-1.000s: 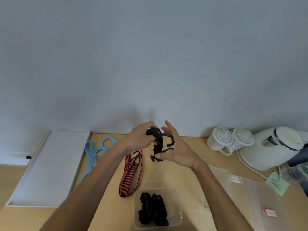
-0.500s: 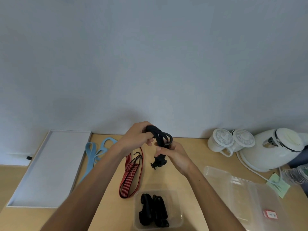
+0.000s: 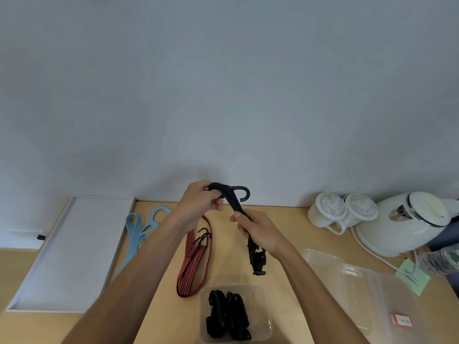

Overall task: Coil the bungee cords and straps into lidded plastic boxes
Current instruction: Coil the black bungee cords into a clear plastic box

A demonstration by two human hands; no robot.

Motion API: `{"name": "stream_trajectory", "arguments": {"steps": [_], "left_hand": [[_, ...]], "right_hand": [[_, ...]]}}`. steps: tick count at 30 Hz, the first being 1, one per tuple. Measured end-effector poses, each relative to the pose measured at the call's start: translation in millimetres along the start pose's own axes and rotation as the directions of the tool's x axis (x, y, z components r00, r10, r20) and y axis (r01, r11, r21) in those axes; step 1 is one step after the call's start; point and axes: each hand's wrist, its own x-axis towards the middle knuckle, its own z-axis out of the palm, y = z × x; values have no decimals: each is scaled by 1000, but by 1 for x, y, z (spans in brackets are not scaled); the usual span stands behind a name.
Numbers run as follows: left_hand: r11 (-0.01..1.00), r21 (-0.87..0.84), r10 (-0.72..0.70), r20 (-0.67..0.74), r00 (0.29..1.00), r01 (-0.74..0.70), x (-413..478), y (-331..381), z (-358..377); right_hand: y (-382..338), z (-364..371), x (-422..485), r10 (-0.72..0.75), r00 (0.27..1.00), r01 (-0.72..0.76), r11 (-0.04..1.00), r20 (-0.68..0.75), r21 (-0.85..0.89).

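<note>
A black bungee cord [image 3: 233, 202] with a hook at its top is held in the air above the table. My left hand [image 3: 198, 203] pinches its folded upper end. My right hand [image 3: 258, 230] grips the cord lower down, and the other end with its fittings hangs below that fist. A clear plastic box [image 3: 263, 294] at the near edge holds coiled black straps [image 3: 227, 316]. A red and black striped bungee cord [image 3: 193, 259] with hooks lies folded on the table to the left. Two light blue straps [image 3: 139, 227] lie further left.
Clear lids or boxes [image 3: 360, 294] lie at the right. A white tray [image 3: 69, 249] sits at the far left. Two lidded white cups [image 3: 330, 214] and a white kettle [image 3: 407, 224] stand at the back right against the wall, with a green note [image 3: 413, 279] near them.
The black cord has been drawn out longer. My right hand slid down and towards me along it, my left hand kept the top end, and the hook now sticks out at the top.
</note>
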Motion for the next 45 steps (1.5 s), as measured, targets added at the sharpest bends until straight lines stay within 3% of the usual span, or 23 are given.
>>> {"name": "stream_trajectory", "arguments": {"steps": [3, 9, 13, 21, 27, 31, 38, 45], "left_hand": [[999, -13, -29, 9, 1000, 29, 1, 1, 1], [990, 142, 34, -179, 983, -8, 6, -11, -3], [977, 213, 81, -239, 968, -29, 8, -14, -1], [994, 109, 13, -60, 998, -7, 7, -9, -9], [998, 27, 50, -45, 998, -49, 6, -8, -12], [995, 23, 97, -1, 995, -96, 3, -8, -13], [991, 16, 132, 56, 990, -133, 1, -6, -12], [983, 140, 108, 73, 991, -117, 2, -7, -13]], "right_hand": [[0, 11, 3, -21, 1000, 23, 993, 20, -116], [-13, 8, -3, -85, 988, 125, 927, 126, -354], [-18, 5, -4, -94, 989, 130, 913, 110, -387], [-2, 0, 0, -31, 998, 43, 968, 53, -246], [-1, 4, -6, -81, 992, 82, 997, 100, -11], [-1, 1, -7, -82, 994, 65, 978, 77, 197], [8, -1, -2, -79, 996, 62, 931, 33, 360], [4, -3, 0, -28, 996, 66, 887, -89, 456]]}}
